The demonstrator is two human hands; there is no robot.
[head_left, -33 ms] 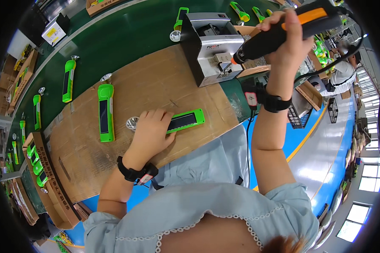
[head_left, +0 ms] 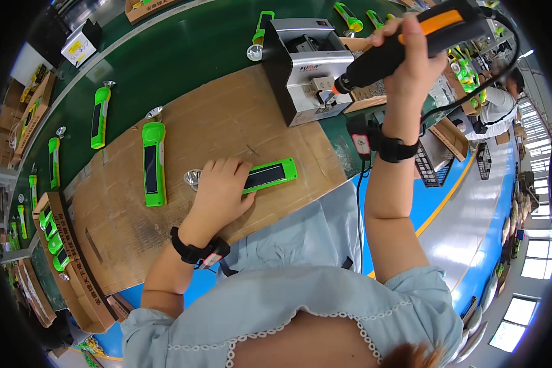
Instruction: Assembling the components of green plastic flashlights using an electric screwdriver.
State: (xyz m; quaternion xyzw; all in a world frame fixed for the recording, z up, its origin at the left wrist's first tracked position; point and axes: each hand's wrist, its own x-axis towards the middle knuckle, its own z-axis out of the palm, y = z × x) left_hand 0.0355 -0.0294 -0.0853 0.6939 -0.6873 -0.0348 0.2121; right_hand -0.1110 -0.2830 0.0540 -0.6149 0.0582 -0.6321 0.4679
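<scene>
Right hand [head_left: 411, 67], wrapped around the power screwdriver [head_left: 374, 64], has shifted slightly left, bringing its tip apparently onto the grey machine [head_left: 316, 58]. Left hand [head_left: 221, 190] clasps the green flashlight [head_left: 273, 175], unmoved.

A broad bare stretch of the cardboard sheet [head_left: 214, 110] lay between the lengthwise torch [head_left: 154, 165] and the silver machine [head_left: 300, 73], leaving a way in beyond the left grip [head_left: 222, 187]; that grip, clasped over the near torch [head_left: 276, 173], blocked the sheet's middle; a shiny reflector [head_left: 192, 178] narrowed the gap to the lengthwise torch; rightward, the machine stood like a wall, the power screwdriver [head_left: 380, 67] in the right grip [head_left: 414, 70] slanting toward its front; the cable [head_left: 472, 95] looped behind the right wrist; the long carton [head_left: 89, 294] bounded the sheet's left side.
</scene>
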